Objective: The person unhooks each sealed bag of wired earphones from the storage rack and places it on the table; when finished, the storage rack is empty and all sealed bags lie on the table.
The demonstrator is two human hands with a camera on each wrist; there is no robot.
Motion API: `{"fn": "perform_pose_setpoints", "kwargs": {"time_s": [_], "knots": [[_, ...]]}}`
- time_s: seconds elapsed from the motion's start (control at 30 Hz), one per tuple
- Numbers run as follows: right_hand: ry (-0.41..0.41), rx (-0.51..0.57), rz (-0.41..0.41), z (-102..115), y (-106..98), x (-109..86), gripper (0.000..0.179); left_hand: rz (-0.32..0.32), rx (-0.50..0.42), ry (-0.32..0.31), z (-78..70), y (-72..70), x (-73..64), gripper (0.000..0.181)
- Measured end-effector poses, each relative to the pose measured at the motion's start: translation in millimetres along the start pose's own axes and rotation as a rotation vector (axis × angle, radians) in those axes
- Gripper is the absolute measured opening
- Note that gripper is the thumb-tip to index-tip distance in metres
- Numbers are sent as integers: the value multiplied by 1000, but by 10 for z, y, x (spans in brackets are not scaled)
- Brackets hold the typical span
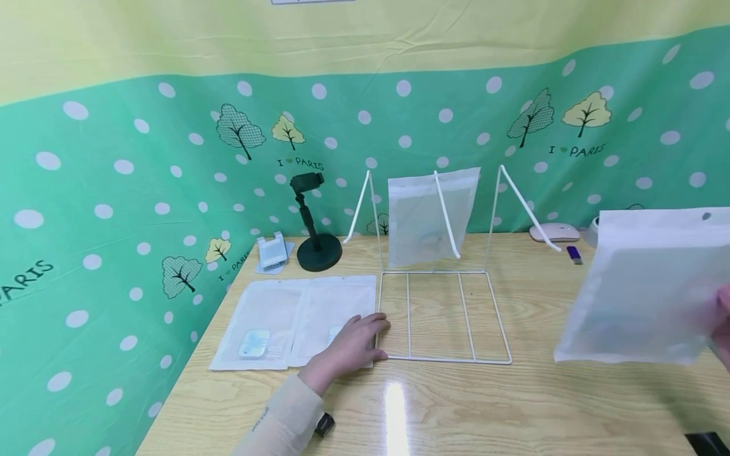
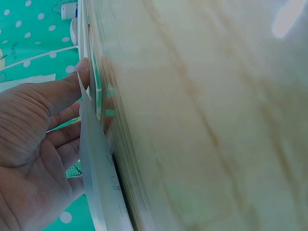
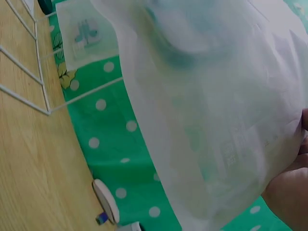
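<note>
A white wire display rack (image 1: 445, 361) with three slanting arms stands on the table. From its middle arm hangs a frosted zip bag (image 1: 422, 221). My left hand (image 1: 350, 342) rests over the rack base's left side, fingers extended, lying partly on one of two flat frosted bags (image 1: 274, 316) beside the rack. In the left wrist view, a bag's edge (image 2: 96, 159) lies close to the left hand's thumb. At the right, my right hand (image 1: 723, 323) grips another frosted bag (image 1: 644, 285) by its side, raised above the table. A blurred teal-and-white item shows inside that bag (image 3: 192, 29).
Behind the flat bags are a black stand (image 1: 319, 252) and a small light-blue holder (image 1: 272, 252). A white mouse (image 1: 554, 232), a purple USB stick (image 1: 574, 255) and a white roll (image 1: 593, 233) sit at the back right. Patterned cloth (image 1: 171, 190) hangs behind the table.
</note>
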State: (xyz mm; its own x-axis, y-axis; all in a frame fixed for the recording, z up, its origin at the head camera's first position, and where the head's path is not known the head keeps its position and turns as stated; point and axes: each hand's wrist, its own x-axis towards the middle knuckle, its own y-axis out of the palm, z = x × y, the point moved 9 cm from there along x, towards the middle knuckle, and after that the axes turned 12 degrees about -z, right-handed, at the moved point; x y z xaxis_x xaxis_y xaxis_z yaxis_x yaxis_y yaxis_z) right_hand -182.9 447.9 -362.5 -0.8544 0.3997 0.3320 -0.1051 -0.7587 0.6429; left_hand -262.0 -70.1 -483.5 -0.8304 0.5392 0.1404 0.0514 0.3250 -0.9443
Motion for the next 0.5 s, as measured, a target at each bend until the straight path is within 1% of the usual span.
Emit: {"fn": "perform_pose_setpoints", "kwargs": {"time_s": [0.07,0.1,0.17,0.2,0.23,0.27,0.33,0.4,0.43,0.47,0.5], "knots": [[-22,-10,-35,-1,-112,7,65,1,0,0,1,-1,-1,61],[-40,-32,-43,-3,-138,9,66,2,-1,-1,1,-1,-2,61],[-44,-23,-26,-35,-131,-8,64,1,1,-1,4,0,-3,61],[-42,-13,-3,-54,-101,-23,63,1,1,-1,5,0,-3,61],[-36,-10,38,-83,-56,-43,60,0,1,-1,5,-2,-4,61],[-40,-28,64,-105,-13,-61,58,-1,1,-1,5,-2,-4,61],[-33,-107,99,-175,53,-104,56,0,1,-5,7,-1,-6,61],[-9,-192,87,-265,51,-148,54,3,1,-8,5,-1,-7,61],[3,-247,68,-312,32,-168,53,4,4,-8,6,1,-8,61],[22,-295,26,-357,-12,-185,53,5,7,-8,6,2,-8,62],[51,-319,-10,-409,-59,-201,52,6,9,-9,6,3,-7,62]]}}
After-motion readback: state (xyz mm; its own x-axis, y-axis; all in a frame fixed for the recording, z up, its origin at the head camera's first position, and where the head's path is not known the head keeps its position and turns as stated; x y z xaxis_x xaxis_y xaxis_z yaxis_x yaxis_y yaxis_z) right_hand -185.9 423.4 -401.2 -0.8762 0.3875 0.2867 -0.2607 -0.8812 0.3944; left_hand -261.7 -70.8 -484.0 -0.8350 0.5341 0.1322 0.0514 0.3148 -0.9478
